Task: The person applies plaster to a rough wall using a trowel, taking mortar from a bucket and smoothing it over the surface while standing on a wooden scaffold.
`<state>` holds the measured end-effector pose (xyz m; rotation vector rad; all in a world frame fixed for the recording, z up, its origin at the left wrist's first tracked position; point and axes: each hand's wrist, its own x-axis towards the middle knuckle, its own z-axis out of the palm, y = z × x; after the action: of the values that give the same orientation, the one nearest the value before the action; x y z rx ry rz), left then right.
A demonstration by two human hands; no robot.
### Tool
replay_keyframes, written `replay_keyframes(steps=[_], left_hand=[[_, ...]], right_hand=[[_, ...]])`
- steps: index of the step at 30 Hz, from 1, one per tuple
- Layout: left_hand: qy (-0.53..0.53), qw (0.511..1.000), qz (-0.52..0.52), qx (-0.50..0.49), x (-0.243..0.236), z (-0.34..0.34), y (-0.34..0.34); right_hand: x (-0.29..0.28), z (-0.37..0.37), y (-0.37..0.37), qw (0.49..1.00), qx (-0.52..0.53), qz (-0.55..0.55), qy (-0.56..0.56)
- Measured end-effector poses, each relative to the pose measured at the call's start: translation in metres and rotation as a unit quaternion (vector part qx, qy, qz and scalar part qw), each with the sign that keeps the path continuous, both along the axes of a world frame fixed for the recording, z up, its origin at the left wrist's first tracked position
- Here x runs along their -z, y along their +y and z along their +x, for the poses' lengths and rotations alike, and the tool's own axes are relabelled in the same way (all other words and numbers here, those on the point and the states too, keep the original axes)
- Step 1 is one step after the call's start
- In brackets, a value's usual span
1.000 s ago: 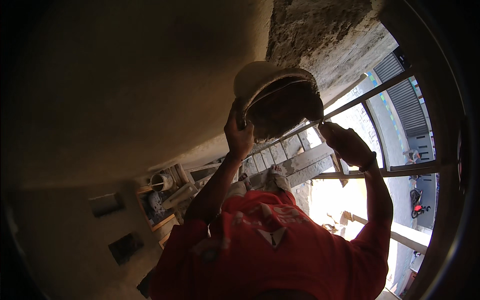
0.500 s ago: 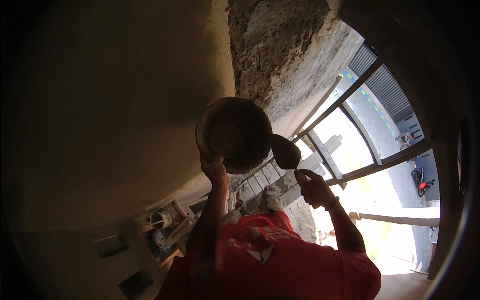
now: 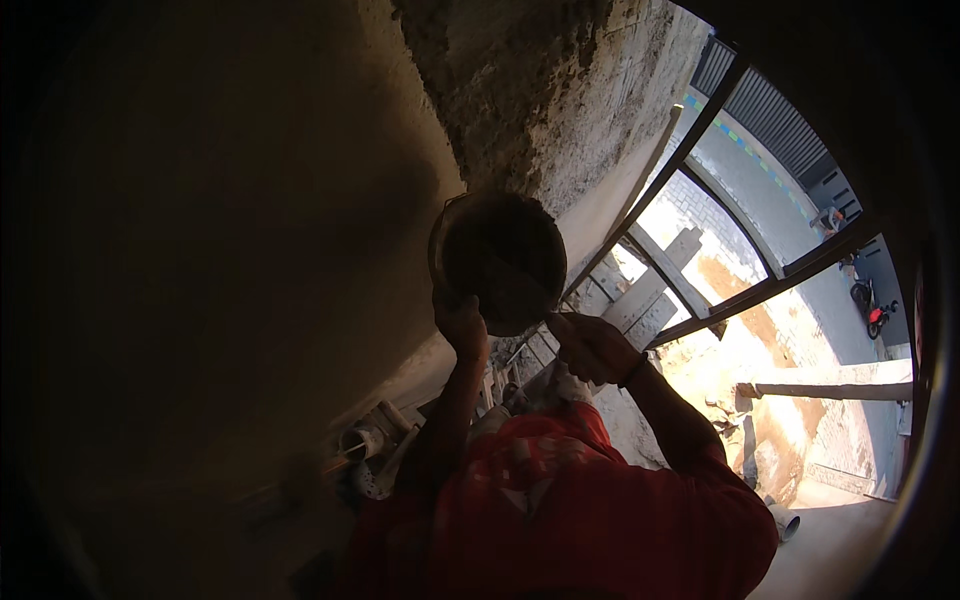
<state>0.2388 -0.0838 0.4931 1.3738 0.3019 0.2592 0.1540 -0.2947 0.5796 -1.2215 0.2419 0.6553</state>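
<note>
My left hand is closed on the near left rim of a dark round bucket, held up in front of my chest beside the wall. My right hand grips the handle of a trowel. Its blade reaches over the near right rim into the bucket, where it is dim and hard to make out. The bucket's contents are too dark to tell. Just beyond the bucket, a rough, mortar-like patch covers part of the wall, with a smooth surface to its left.
Dark bars frame the bright opening on the right. Through it show a pole, a paved street, a red and black motorcycle and another person. Planks and a white bucket lie below me.
My right hand has moved left and brought the trowel blade from beside the bucket into it. The bucket sits further right in view, and the view itself has shifted.
</note>
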Motion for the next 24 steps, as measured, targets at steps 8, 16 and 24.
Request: replay_keyframes(steps=[8, 16, 24], left_hand=[[-0.081, 0.992, 0.092, 0.023, -0.01, -0.007, 0.003], [-0.14, 0.973, 0.177, 0.049, -0.034, -0.019, 0.003], [-0.114, 0.973, 0.181, 0.087, -0.042, -0.024, 0.015]], right_hand=[[0.009, 0.038, -0.02, 0.651, -0.199, -0.566, -0.465], [-0.049, 0.098, -0.028, 0.553, -0.264, -0.662, -0.431], [-0.054, 0.127, -0.027, 0.876, -0.352, -0.329, 0.023]])
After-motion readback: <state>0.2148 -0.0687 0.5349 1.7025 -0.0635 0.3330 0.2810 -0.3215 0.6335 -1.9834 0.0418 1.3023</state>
